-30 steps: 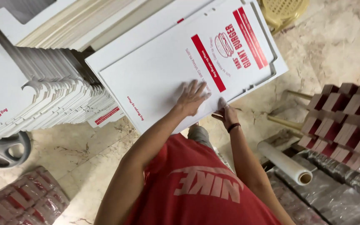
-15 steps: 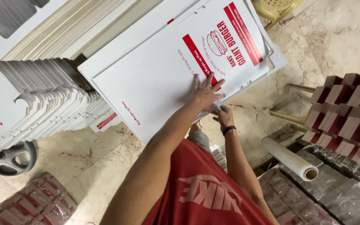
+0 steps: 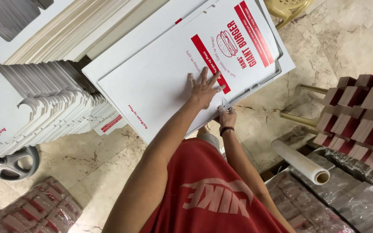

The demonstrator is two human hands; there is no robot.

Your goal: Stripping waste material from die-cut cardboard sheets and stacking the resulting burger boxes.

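Note:
A stack of flat white cardboard box blanks (image 3: 160, 86), printed with red bars and a burger drawing, lies tilted in front of me. My left hand (image 3: 204, 88) rests flat on the top blank with its fingers spread, beside the red bar. My right hand (image 3: 226, 116), with a dark band on its wrist, pinches the near edge of the blanks just below the left hand; its fingertips are hidden under the cardboard.
Several white die-cut blanks (image 3: 44, 112) stand fanned at the left, and more stacks (image 3: 65, 39) lie behind. A roll of clear film (image 3: 301, 162) and folded brown-and-white boxes (image 3: 359, 116) are at the right. Wrapped bundles (image 3: 35, 211) and a wheel (image 3: 14, 162) sit on the marble floor.
My left hand has slid farther up the top blank toward the red bar. My right hand has followed along the near edge.

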